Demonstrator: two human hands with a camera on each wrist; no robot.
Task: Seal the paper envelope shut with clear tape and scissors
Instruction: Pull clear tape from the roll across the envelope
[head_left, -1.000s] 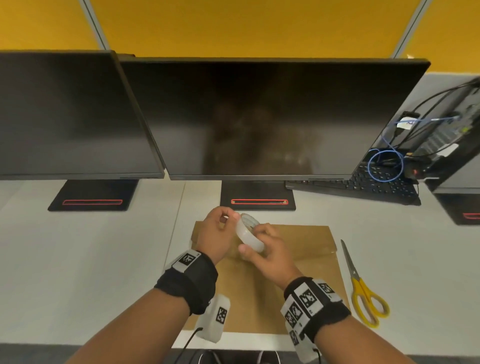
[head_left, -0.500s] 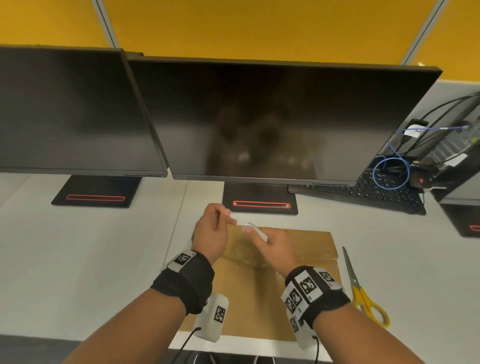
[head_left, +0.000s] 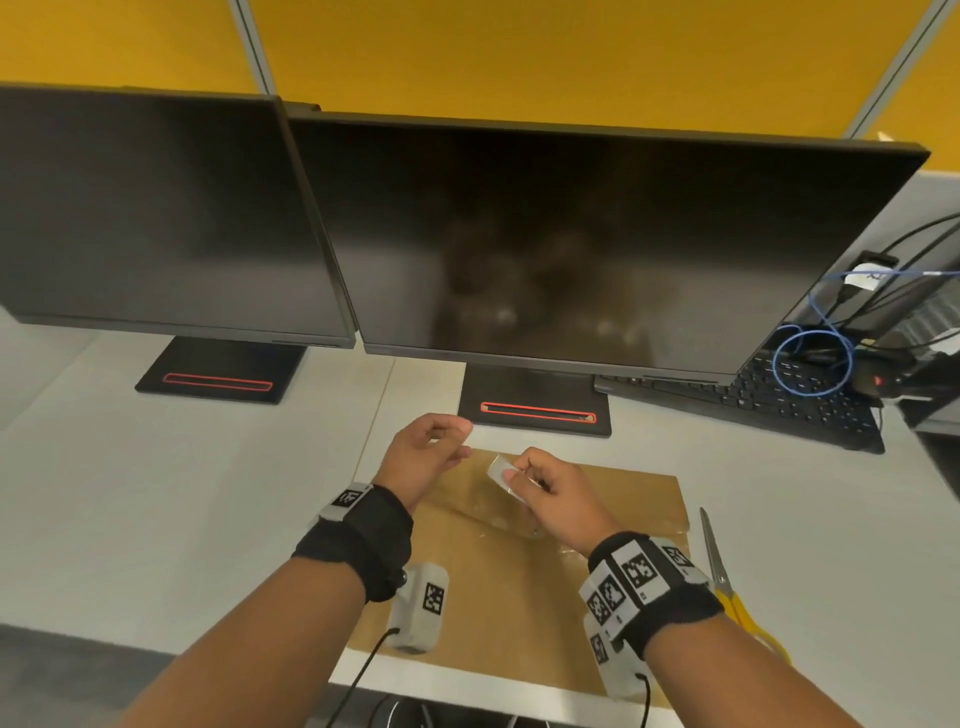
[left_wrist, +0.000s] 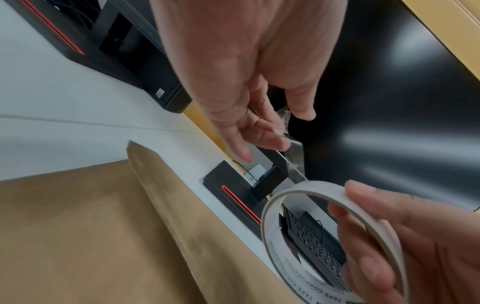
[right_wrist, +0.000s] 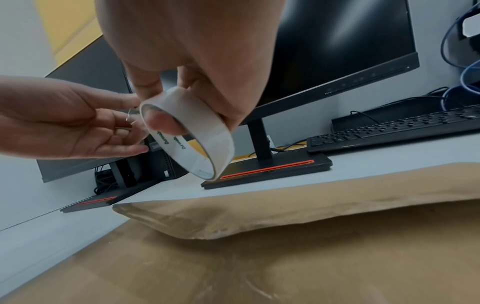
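Observation:
A brown paper envelope (head_left: 613, 499) lies flat on the white desk, its flap (right_wrist: 233, 222) folded over and bulging slightly. Above its far edge my right hand (head_left: 514, 473) grips the roll of clear tape (head_left: 503, 474), thumb inside the ring (right_wrist: 189, 131). My left hand (head_left: 460, 441), a little to the left, pinches the tape's free end (left_wrist: 281, 127). A short clear strip (left_wrist: 294, 162) runs from that pinch to the roll (left_wrist: 311, 205). Yellow-handled scissors (head_left: 714, 556) lie right of the envelope, partly behind my right wrist.
Two dark monitors stand at the back; the nearer stand base (head_left: 535, 410) sits just beyond the envelope. A black keyboard (head_left: 769, 405) and a tangle of cables (head_left: 815, 358) fill the back right. The desk's front edge (head_left: 467, 686) is close under my forearms.
My hands have drawn apart: the left has pulled the tape end leftward off the roll, and the right has turned the roll edge-on. Envelope and scissors lie unmoved.

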